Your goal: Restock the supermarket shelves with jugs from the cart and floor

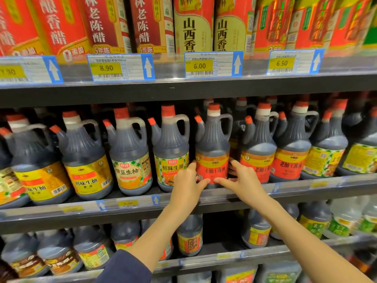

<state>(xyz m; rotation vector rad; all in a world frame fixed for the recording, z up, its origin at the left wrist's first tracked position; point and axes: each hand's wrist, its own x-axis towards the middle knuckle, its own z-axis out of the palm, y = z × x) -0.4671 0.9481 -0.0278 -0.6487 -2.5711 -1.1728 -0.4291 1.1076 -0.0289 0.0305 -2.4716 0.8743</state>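
We held the jug (pixel 212 148) with both hands at its red label. The left hand (pixel 187 180) curled round its left side with the thumb across the lower front, and the right hand (pixel 242 178) curled round its right side, thumb likewise in front. The jug stood upright in the front row of the middle shelf (pixel 142 203), handle turned right. Our thumbs and the rail hid its base.

Neighbours pressed close. A checked jug (pixel 171 152) stood just beside it on the left, with our left fingers in the narrow gap. A second red jug (pixel 258 152) crowded the right, our right fingers slipped between the two. More jugs stood behind in the dark.

Above ran price tags (pixel 208 65) under vinegar bottles (pixel 191 27). Below sat smaller jugs (pixel 189 235). A dark sleeve (pixel 122 266) covered our left forearm.
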